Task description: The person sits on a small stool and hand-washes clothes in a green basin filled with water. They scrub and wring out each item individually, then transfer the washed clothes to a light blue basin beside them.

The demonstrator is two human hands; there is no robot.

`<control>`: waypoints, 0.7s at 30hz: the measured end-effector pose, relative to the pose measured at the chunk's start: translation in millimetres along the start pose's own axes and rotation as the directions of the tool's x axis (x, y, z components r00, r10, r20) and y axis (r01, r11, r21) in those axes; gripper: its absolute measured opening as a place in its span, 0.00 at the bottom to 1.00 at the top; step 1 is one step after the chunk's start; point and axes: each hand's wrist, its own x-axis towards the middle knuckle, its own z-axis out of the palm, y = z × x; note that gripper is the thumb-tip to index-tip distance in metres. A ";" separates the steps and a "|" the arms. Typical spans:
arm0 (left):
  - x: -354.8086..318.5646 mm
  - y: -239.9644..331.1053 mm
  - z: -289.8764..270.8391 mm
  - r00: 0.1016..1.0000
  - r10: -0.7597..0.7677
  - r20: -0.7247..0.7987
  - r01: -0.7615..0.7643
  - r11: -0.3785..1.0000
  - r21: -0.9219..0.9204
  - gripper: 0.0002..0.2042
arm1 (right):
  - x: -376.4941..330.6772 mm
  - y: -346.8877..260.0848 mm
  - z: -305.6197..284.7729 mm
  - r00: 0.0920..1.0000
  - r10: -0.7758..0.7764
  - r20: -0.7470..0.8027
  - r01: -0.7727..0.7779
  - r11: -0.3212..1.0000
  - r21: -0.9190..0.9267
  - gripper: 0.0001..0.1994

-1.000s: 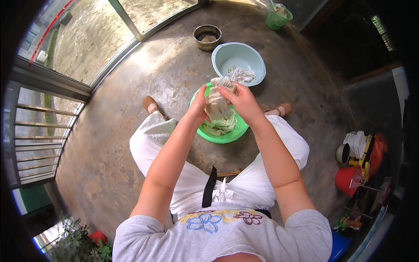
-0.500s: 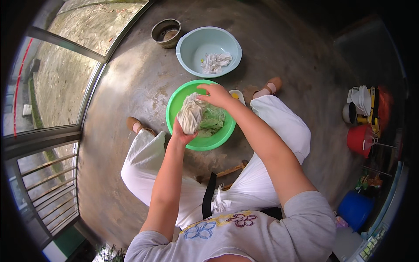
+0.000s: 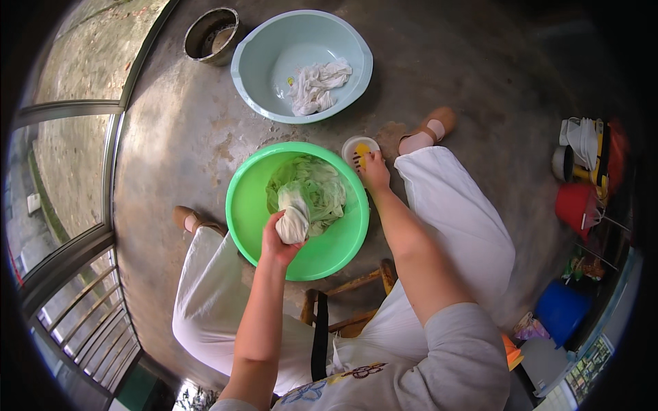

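— So, where's the cloth?

— I've got my left hand (image 3: 277, 241) clenched round a bunched end of the pale wet cloth (image 3: 306, 198), lifted over the green basin (image 3: 250, 205) so drips fall inside.

— And your right?

— My right hand (image 3: 375, 172) rests at the small white soap dish (image 3: 359, 150) beside the rim; fingers on the yellow bar, whether gripping I can't tell.

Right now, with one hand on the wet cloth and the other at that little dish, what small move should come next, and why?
Probably close the right hand on the yellow bar in the small white dish: its fingers already reach there, while the left hand grips the bunched cloth over the green basin.
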 end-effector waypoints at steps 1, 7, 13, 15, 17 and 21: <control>1.3 -1.0 2.4 0.999 -0.025 0.035 0.025 1.000 0.006 0.15 | 9.7 11.6 17.4 0.981 -0.118 -0.152 0.091 0.981 -0.174 0.12; 1.0 -2.1 -0.3 0.995 -0.020 0.095 0.031 0.993 -0.113 0.20 | 16.3 5.1 35.2 0.960 -0.280 0.002 0.255 0.870 -0.421 0.10; -6.9 1.1 2.6 0.998 0.062 0.015 -0.059 0.986 -0.155 0.18 | 13.5 23.3 5.4 0.993 -0.091 -0.080 0.089 0.996 -0.027 0.17; -13.9 2.7 2.1 0.997 0.074 -0.025 -0.075 0.997 -0.036 0.17 | 7.5 16.3 -18.2 0.936 -0.026 -0.352 0.091 0.981 0.169 0.19; -31.2 4.3 0.3 0.994 0.084 -0.069 -0.079 0.995 0.068 0.17 | 3.3 -21.4 -62.8 0.898 0.157 -0.410 0.075 0.866 0.495 0.18; -69.8 -0.2 15.1 0.976 0.204 -0.074 -0.187 0.964 0.190 0.24 | -59.2 -142.0 -179.1 0.841 -0.055 -0.539 0.420 0.694 0.585 0.15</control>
